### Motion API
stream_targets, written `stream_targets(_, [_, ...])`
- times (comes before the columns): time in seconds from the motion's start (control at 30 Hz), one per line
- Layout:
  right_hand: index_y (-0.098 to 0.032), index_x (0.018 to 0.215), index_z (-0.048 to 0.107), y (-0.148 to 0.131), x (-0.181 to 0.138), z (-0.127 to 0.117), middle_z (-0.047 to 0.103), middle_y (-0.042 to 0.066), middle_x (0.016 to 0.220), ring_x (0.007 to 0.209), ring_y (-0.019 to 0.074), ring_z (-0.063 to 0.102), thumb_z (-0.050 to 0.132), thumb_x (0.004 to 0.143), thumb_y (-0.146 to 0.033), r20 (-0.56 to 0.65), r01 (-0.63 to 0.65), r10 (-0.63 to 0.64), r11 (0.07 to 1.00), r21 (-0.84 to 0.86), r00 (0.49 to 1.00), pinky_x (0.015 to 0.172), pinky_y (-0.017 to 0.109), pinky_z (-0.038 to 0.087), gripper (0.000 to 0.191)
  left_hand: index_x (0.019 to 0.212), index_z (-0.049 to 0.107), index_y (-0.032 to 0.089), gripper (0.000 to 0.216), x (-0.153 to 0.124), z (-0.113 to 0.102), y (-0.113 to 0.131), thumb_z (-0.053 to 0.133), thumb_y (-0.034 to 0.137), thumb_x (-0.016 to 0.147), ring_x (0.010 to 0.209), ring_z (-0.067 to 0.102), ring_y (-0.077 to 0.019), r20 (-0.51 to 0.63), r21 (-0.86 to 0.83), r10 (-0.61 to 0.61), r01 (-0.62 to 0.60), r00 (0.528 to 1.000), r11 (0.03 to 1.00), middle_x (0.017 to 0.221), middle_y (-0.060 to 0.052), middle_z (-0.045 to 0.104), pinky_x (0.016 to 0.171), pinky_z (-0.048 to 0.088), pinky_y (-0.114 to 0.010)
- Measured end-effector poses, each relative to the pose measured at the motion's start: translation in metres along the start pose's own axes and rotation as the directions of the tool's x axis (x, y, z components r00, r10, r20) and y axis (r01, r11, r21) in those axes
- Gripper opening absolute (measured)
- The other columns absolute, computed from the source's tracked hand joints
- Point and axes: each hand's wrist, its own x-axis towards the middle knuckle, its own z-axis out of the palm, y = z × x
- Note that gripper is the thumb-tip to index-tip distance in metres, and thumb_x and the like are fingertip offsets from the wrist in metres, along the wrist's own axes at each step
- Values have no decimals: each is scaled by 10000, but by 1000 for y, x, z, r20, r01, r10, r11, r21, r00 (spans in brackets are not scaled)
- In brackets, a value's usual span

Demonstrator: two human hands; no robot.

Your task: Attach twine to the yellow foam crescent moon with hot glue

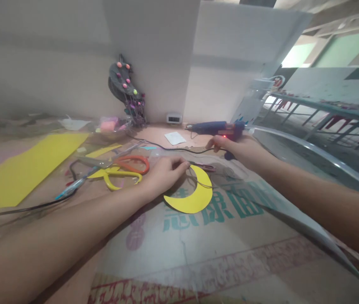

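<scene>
A yellow paper crescent (198,196) lies on a printed sheet of cardboard (217,245) in front of me. My left hand (163,172) rests just left of the crescent's upper tip, fingers curled and pinching at a thin dark strand there; what it holds is too small to name. My right hand (239,147) is closed around the handle of a blue glue gun (219,128), which lies level with a red light glowing on it. Its black cord (173,148) runs left across the surface.
Orange-handled scissors (133,164) and yellow-handled scissors (119,177) lie left of my left hand, beside a pen (71,189). A large yellow sheet (24,169) lies at far left. A dark beaded ornament (125,90) leans in the wall corner. A metal railing (318,152) runs along the right.
</scene>
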Motion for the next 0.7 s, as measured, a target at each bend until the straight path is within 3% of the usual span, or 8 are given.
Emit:
stream_targets(0.1, [-174, 981, 724, 8, 37, 11, 732, 75, 904, 771, 188, 641, 654, 802, -471, 5, 8, -8, 999, -52, 1000, 600, 263, 477, 353, 821, 656, 186, 339, 0, 0, 1, 457, 446, 906, 727, 595, -181, 3, -9, -10, 10, 1000, 1000, 804, -16, 699, 627, 407, -262])
stream_targets(0.23, [-133, 994, 705, 36, 85, 37, 722, 76, 882, 773, 190, 631, 704, 776, -379, -23, -95, 93, 992, -87, 995, 645, 280, 487, 329, 807, 642, 188, 353, 0, 1, -1, 451, 467, 906, 696, 596, -176, 18, -21, -15, 15, 1000, 1000, 752, -12, 683, 597, 408, -255])
stream_targets(0.33, [-141, 976, 688, 51, 102, 58, 718, 70, 823, 796, 204, 641, 718, 770, -352, -20, -109, 108, 991, -76, 994, 674, 285, 497, 297, 789, 634, 187, 347, 0, 2, -2, 445, 452, 909, 704, 598, -173, 13, -28, -3, 4, 1000, 1000, 739, -9, 673, 596, 413, -250])
stream_targets(0.5, [-150, 970, 669, 60, 109, 68, 721, 88, 829, 841, 239, 647, 724, 768, -356, -21, -101, 100, 992, -80, 995, 729, 317, 506, 293, 787, 631, 186, 349, -1, 2, 0, 454, 462, 905, 649, 577, -157, 19, -21, -27, 28, 999, 999, 713, -4, 660, 555, 396, -241])
stream_targets(0.7, [-138, 1058, 627, 56, 77, 36, 694, 121, 1061, 961, 231, 619, 620, 839, -352, -101, -62, 49, 989, -135, 994, 850, 344, 474, 306, 829, 635, 194, 385, 0, 5, -5, 447, 521, 900, 537, 554, -138, 40, -73, -82, 85, 996, 994, 694, -2, 675, 480, 366, -238])
